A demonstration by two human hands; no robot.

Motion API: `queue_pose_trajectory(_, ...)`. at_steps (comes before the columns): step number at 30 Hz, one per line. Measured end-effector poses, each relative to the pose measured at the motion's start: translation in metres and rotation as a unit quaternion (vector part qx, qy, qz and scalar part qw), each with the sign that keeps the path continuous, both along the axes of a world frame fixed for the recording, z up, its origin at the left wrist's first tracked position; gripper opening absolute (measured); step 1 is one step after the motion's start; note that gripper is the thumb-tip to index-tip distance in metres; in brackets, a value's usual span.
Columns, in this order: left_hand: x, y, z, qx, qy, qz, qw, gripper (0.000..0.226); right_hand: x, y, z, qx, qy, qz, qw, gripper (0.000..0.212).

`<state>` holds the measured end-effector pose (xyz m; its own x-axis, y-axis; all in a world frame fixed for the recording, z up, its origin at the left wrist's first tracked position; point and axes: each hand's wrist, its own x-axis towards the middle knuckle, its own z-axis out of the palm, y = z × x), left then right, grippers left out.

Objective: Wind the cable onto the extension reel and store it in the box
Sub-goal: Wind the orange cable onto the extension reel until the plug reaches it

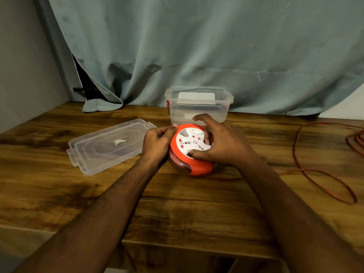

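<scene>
A round orange extension reel (184, 157) with a white socket face lies on the wooden table (177, 209). My left hand (157, 142) grips its left rim, thumb on the top edge. My right hand (220, 143) lies over the white face, its fingers curled into the recesses there. A thin red cable (323, 174) leaves the reel's underside and runs right in loose loops across the table. Just behind the reel stands the clear plastic box (199, 113), open at the top, with a white item inside.
The box's clear lid (106, 146) lies flat on the table, left of the reel. A grey-green curtain (197, 46) hangs behind the table. More cable loops lie at the right edge (354, 140). The table's front edge runs below my forearms.
</scene>
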<state>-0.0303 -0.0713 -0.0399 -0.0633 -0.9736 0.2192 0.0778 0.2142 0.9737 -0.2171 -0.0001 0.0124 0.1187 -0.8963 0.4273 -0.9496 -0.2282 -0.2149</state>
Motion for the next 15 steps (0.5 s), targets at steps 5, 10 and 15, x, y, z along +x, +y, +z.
queue_pose_trajectory(5, -0.001, 0.000, -0.001, -0.014, -0.005, -0.008, 1.000, 0.025, 0.015, 0.003, 0.000, -0.016, 0.000, -0.065, 0.998, 0.067)
queue_pose_trajectory(10, 0.000, -0.001, -0.004, -0.017, -0.017, -0.021, 0.999, 0.029, 0.025, -0.001, -0.004, -0.013, -0.045, -0.071, 0.996, 0.047)
queue_pose_trajectory(15, -0.001, 0.001, -0.002, -0.007, -0.017, -0.023, 1.000, 0.029, 0.021, -0.001, -0.004, -0.019, -0.061, -0.030, 0.997, 0.032)
